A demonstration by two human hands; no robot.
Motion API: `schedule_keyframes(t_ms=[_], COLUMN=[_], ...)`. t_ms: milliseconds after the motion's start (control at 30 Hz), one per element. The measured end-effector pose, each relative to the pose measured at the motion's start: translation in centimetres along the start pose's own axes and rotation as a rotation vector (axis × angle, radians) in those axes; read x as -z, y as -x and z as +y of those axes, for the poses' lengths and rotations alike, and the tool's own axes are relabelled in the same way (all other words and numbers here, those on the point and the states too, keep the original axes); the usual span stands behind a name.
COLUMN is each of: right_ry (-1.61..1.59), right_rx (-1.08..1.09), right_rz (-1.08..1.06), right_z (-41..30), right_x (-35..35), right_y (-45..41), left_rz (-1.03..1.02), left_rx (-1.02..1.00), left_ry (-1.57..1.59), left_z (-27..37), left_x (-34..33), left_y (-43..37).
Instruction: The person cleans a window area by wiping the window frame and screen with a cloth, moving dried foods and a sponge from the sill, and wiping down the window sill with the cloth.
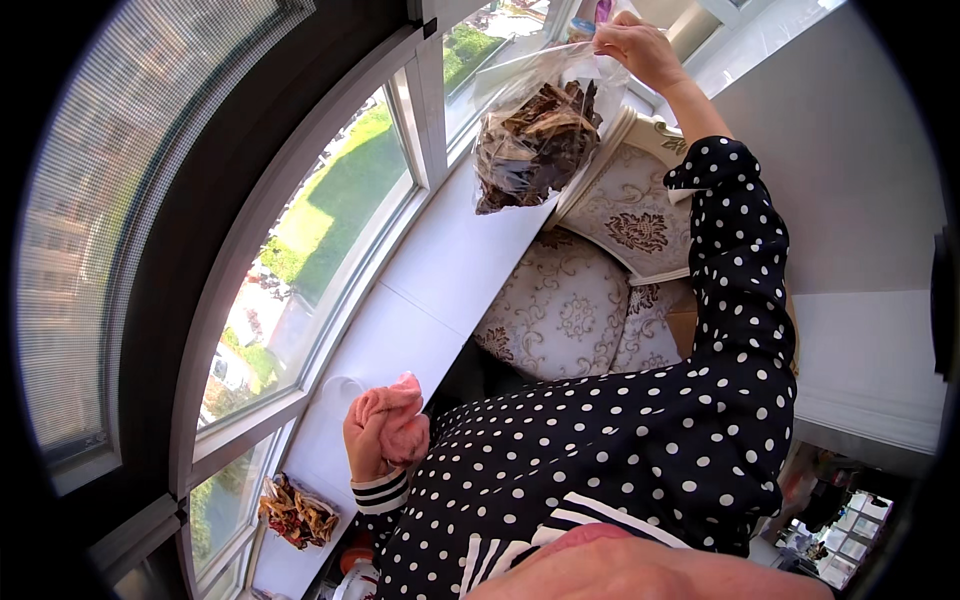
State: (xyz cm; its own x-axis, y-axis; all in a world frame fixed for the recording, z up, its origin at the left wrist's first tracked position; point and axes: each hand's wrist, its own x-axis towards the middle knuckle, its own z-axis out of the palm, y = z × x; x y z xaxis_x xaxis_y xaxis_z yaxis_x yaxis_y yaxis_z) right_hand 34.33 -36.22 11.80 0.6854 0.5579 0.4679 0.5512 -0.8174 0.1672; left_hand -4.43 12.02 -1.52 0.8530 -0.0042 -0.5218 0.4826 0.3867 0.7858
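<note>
My right hand, at the far end of the windowsill, pinches the top edge of a clear plastic bag. Dark brown, crinkled dried pieces fill its lower part; their exact kind is unclear. Whether the bag hangs or rests on the white windowsill cannot be told. A bunched pink cloth is gripped in my left hand, close to my body over the sill's edge. Just beyond that hand, a pale round object shows on the sill, partly hidden.
A heap of dried reddish-yellow pieces lies on the near sill. Windows run along the left. Beside the sill stands a carved chair with brocade upholstery. A blue-lidded jar is behind my right hand. A grey wall bounds the right.
</note>
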Motion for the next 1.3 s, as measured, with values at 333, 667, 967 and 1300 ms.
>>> schedule_keyframes(t_ms=[333,667,967,1300], right_ry=[-1.581,-0.030,-0.011,0.205], right_rx=[-0.801,-0.072,-0.142,-0.095], right_rz=[0.040,-0.159,-0.281,-0.230], right_z=[11.6,13.2,19.9,26.7], right_x=[-4.3,1.6,-3.2,-2.0], right_y=[1.0,1.1,5.6,4.9], left_rz=[-0.010,0.007,-0.038,-0.013], left_rx=[0.042,0.109,0.145,0.150], left_ry=[0.010,-0.205,-0.132,-0.172], left_z=[2.4,1.7,1.5,0.6], left_x=[-10.2,-11.5,-12.7,-13.0], left_y=[-5.4,-10.7,-12.8,-13.9])
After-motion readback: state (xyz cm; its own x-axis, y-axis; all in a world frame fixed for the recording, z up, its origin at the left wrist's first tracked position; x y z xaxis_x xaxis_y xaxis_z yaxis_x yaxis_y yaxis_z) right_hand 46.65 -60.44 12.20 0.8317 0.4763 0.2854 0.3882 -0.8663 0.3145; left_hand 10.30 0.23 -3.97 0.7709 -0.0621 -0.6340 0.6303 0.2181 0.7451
